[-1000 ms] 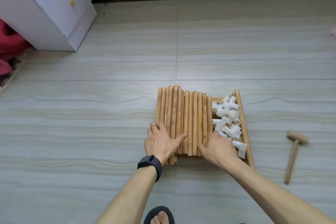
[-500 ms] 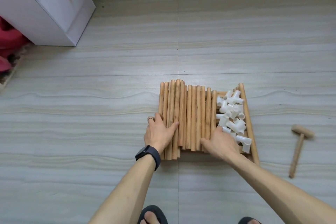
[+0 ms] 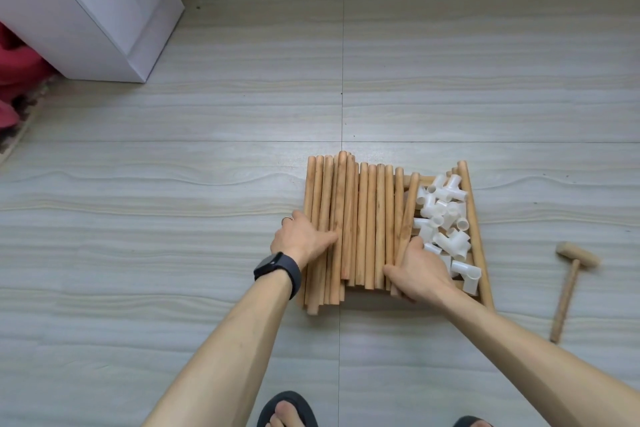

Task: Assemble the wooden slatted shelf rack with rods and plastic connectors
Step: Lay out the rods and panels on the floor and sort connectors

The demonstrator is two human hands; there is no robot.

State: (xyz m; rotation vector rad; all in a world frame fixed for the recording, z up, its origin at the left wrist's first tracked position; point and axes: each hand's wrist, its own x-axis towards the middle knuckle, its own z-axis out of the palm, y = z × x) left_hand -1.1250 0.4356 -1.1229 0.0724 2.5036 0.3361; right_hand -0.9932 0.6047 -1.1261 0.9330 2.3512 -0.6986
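Note:
A bundle of wooden rods [image 3: 360, 218] lies side by side on the tiled floor, on top of a wooden slatted shelf [image 3: 479, 236]. A heap of white plastic connectors [image 3: 446, 218] rests on the shelf's right part. My left hand [image 3: 301, 239], with a dark watch on the wrist, lies flat on the left rods with its fingers spread. My right hand [image 3: 419, 270] grips the near end of one rod [image 3: 408, 215], which tilts across the others beside the connectors.
A small wooden mallet [image 3: 569, 284] lies on the floor to the right of the shelf. A white cabinet [image 3: 93, 3] stands at the far left with red cloth [image 3: 17, 73] beside it. Sandalled feet [image 3: 287, 409] show at the bottom edge.
My right hand has closed on one rod at the right of the bundle and slanted it. My left hand has slid slightly left on the rods.

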